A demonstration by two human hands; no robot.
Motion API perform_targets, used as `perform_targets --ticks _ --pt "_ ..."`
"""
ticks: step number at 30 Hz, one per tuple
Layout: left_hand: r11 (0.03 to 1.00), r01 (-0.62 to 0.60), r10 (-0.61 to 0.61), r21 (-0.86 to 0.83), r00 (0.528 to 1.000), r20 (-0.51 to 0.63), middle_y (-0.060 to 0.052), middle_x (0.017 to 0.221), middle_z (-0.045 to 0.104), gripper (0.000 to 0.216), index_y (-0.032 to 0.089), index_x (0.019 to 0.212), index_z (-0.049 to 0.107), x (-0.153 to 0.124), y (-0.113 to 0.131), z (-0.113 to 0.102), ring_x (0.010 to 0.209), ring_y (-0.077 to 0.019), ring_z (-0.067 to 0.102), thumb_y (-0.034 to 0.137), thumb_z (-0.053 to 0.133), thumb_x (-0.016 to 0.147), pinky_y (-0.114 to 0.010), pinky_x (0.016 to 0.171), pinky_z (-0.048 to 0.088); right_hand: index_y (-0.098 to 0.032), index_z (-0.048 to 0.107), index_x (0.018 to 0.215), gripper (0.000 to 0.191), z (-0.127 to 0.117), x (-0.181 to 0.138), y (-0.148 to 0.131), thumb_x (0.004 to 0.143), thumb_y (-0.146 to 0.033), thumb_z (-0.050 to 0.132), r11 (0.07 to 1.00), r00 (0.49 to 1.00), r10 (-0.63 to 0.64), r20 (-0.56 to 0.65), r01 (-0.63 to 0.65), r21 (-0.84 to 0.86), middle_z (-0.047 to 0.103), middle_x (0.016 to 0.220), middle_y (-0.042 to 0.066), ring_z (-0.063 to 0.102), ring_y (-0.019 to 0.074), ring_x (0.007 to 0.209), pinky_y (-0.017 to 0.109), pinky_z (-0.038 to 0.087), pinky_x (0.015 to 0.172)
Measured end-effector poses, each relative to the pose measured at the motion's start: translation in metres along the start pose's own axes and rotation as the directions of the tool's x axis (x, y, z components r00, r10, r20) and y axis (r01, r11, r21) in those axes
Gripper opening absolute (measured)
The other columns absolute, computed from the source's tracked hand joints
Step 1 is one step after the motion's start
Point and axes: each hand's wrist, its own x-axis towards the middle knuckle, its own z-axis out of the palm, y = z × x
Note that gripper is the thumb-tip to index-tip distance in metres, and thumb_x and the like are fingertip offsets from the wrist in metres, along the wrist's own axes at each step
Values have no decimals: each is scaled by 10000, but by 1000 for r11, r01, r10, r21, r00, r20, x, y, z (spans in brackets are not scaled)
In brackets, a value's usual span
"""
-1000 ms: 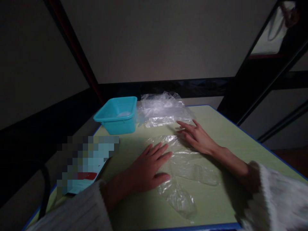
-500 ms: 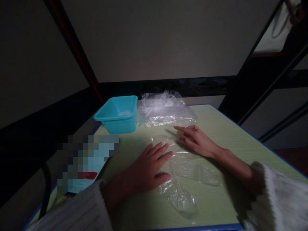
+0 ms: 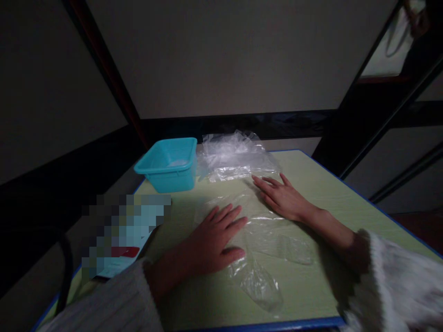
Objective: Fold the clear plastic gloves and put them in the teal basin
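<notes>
Right hand [image 3: 282,198] has flattened onto the plastic sheet [image 3: 273,246]

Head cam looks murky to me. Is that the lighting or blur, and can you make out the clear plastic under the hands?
Head view: the lighting is dim and the corners are nearly black, but the left hand and right hand are fairly sharp; the clear plastic sheet shows only by pale glints on the green table; a pixelated patch masks things at the left.
</notes>
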Motion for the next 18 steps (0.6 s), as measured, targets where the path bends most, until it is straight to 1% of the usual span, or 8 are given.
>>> perform_targets --ticks 2,4,5,7,9,12,15,18 --pt "1000 0 0 -8 1000 -4 -109 1472 249 600 194 1347 357 0 0 0 1362 -283 170 393 538 812 -510 1082 153 -123 271 1377 500 1 0 3 895 -253 298 998 997 69 -43 -69 -1 552 1254 144 462 282 1194 612 228 1001" --pt "1000 0 0 -7 1000 -10 -112 1472 246 613 191 1355 342 -1 1 -1 1362 -278 171 387 541 809 -502 1083 158 -113 307 1354 478 -2 0 3 892 -234 302 994 989 105 -102 -100 49 566 1238 142 488 270 1172 594 245 1008" --pt "1000 -1 1 -6 1000 -13 -117 1474 239 629 185 1361 329 -1 2 -1 1362 -275 172 383 546 805 -499 1084 160 -111 346 1330 455 -4 0 2 891 -225 303 992 987 102 -125 -92 82 577 1224 141 512 262 1149 580 262 1009" --pt "1000 -2 2 -9 999 -35 -128 1476 226 666 172 1372 304 -1 3 -2 1360 -271 182 378 560 792 -493 1085 165 -111 443 1256 401 -10 1 -4 894 -215 305 990 989 43 -141 -23 139 604 1184 140 559 246 1093 556 284 1012" --pt "1000 -1 0 -19 996 -85 -140 1469 244 668 161 1365 314 -1 3 -2 1353 -271 206 376 563 783 -490 1085 176 -119 503 1202 369 -14 1 -13 901 -209 309 981 991 -66 -120 86 171 621 1157 135 577 233 1069 546 275 1026" --pt "999 27 -33 -29 979 -203 -148 1441 312 556 147 1333 364 1 -1 1 1336 -254 258 337 497 827 -466 1082 214 -130 503 1220 371 -15 1 -26 920 -229 309 953 979 -195 -61 204 225 580 1224 128 531 221 1137 511 292 1036" --pt "995 100 -101 -20 956 -274 -159 1423 342 477 116 1311 388 3 -8 7 1326 -237 284 289 416 867 -438 1073 259 -97 437 1292 429 -8 0 -32 934 -303 319 933 967 -252 19 238 271 488 1319 152 443 227 1224 465 318 1039" --pt "987 158 -151 9 959 -239 -182 1427 322 491 76 1312 381 4 -13 10 1332 -250 271 292 402 872 -441 1074 264 -43 346 1352 543 1 -1 -31 932 -387 326 935 962 -258 92 224 276 349 1403 191 324 256 1298 454 293 1058"
